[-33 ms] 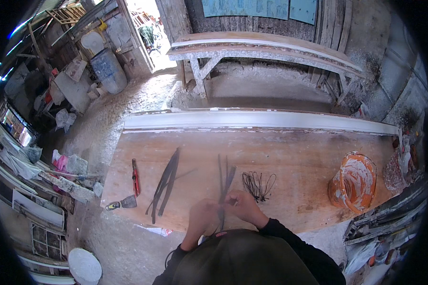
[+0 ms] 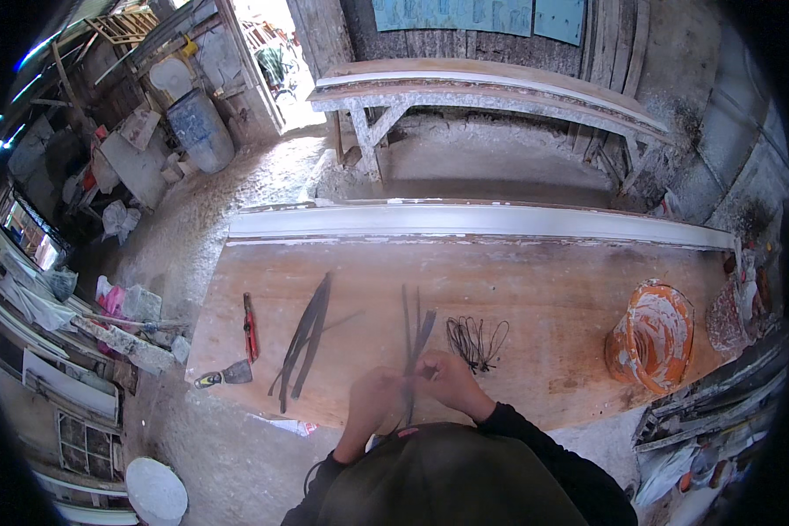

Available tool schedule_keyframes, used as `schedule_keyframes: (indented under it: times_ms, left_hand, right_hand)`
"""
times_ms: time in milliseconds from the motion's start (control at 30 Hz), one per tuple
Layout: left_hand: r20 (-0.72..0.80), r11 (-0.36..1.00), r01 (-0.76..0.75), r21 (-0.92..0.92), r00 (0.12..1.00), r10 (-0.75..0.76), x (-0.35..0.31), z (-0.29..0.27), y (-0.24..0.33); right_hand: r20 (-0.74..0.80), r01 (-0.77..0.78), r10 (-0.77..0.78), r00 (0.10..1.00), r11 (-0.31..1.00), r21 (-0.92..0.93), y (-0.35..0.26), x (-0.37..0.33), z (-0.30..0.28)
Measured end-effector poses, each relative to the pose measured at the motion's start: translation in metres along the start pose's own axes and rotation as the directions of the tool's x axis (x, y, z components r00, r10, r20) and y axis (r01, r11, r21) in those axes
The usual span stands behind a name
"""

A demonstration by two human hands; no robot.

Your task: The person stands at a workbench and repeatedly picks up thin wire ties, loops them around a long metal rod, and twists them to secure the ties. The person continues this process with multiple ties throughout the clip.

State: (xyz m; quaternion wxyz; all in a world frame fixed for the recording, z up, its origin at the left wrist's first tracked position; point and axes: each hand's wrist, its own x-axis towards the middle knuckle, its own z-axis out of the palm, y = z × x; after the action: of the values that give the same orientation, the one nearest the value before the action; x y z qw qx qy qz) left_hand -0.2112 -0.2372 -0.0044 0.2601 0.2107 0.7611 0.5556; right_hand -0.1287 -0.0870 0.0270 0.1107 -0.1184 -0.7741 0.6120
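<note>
Dark thin strips (image 2: 415, 329) lie on the wooden desk (image 2: 543, 298), their near ends pinched between the left hand (image 2: 375, 399) and right hand (image 2: 444, 379), both closed on them. Seemingly bundling; next likely needs wire from the coil (image 2: 475, 340) just beside.

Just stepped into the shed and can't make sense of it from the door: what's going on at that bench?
A person stands at a long wooden workbench, both hands together near its front edge. The left hand and right hand grip a bundle of thin dark strips that runs away from them across the board. A second pile of dark strips lies to the left, with a red-handled tool and a scraper beyond. A tangle of thin wire sits to the right, and an orange bucket farther right.
</note>
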Motion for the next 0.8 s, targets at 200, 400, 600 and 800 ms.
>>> schedule_keyframes:
  times_ms: [200,400,600,800]
  left_hand:
    - [0.034,0.99,-0.121,-0.073,0.992,0.124,0.004,0.001,0.015]
    - [0.097,0.976,-0.218,0.021,0.972,0.215,0.008,0.001,0.008]
    - [0.112,0.991,-0.132,-0.009,0.985,0.132,0.009,0.004,0.006]
    - [0.06,0.993,-0.111,-0.031,0.992,0.113,0.01,0.004,-0.005]
  right_hand:
    - [-0.01,0.104,-0.106,0.994,0.991,-0.089,-0.001,0.006,-0.003]
    - [-0.013,0.096,-0.099,0.995,0.984,-0.15,0.0,0.005,-0.004]
    - [-0.02,0.12,-0.125,0.992,0.98,-0.157,0.0,0.004,-0.004]
    - [-0.018,0.112,-0.119,0.993,0.967,-0.23,0.0,0.005,-0.001]
